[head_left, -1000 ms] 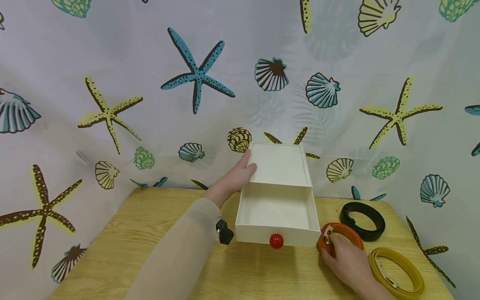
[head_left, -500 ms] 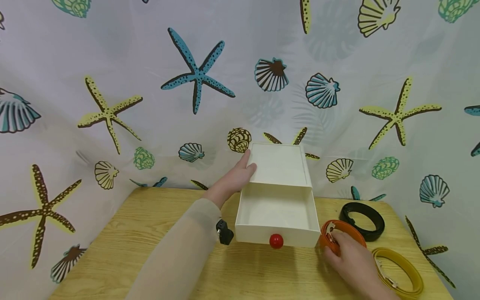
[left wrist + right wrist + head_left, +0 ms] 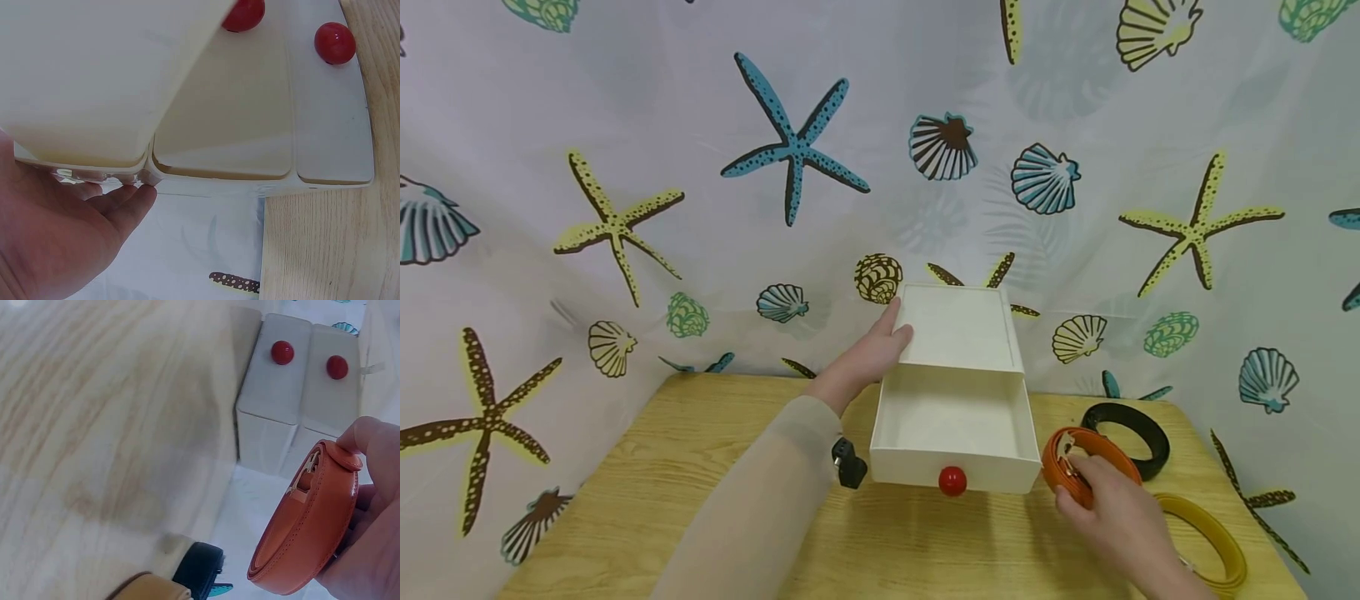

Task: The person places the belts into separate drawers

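A white box with pulled-out drawer (image 3: 917, 467) and red knob (image 3: 952, 481) stands mid-table; the drawer's inside is bare. At the box's upper left edge my left hand (image 3: 872, 354) rests, thumb over the top and fingers along the side. The left wrist view shows those fingers (image 3: 128, 209) fairly straight against the wall. My right hand (image 3: 1120, 508) grips a coiled orange belt (image 3: 1101, 440) just right of the drawer. Seen from the right wrist, the orange belt (image 3: 325, 531) is tilted on edge, its metal buckle facing inward; some gripping fingers are hidden behind it.
Behind the orange belt lies a coiled black belt (image 3: 1150, 433). A coiled yellow belt (image 3: 1225, 542) sits to the right, partly covered by my right arm. Below the open drawer, the left and right wrist views show closed drawers with red knobs (image 3: 282, 352). A patterned curtain (image 3: 925, 167) hangs behind.
My right hand has moved slightly right with the orange belt, which now overlaps more of the black belt in view. The left hand and the drawer box stay put.
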Motion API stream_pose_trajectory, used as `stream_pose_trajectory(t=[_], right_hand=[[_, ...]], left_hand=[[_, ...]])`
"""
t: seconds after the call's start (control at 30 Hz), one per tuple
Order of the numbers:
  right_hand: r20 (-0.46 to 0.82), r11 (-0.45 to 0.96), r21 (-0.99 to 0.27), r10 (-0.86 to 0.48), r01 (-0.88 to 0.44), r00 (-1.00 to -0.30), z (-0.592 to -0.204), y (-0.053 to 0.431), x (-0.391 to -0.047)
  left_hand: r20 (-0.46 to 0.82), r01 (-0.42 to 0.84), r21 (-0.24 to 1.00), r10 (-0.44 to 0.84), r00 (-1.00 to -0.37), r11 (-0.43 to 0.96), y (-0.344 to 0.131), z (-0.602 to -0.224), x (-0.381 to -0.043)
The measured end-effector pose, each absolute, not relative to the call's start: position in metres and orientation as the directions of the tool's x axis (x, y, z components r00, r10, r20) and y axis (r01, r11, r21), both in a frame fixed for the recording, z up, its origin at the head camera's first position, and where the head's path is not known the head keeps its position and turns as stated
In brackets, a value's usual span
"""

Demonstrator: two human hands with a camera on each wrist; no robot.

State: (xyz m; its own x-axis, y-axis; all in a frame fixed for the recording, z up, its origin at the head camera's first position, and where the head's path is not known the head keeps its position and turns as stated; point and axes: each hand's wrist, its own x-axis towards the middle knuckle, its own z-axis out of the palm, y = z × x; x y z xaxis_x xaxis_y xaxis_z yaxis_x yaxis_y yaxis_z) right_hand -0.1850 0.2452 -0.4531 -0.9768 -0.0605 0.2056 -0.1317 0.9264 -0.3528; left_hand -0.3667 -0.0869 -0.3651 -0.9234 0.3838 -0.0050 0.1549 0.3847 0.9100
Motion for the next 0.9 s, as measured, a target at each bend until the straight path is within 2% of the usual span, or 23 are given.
stream_pose_trajectory(t=[0.9], right_hand=[[0.236,0.92,-0.35,-0.093,-0.174,-0.967,-0.401,0.241,-0.163]], left_hand=[[-0.005,0.156,0.91,0.388,-0.922,0.384,-0.087,-0.364,-0.365]])
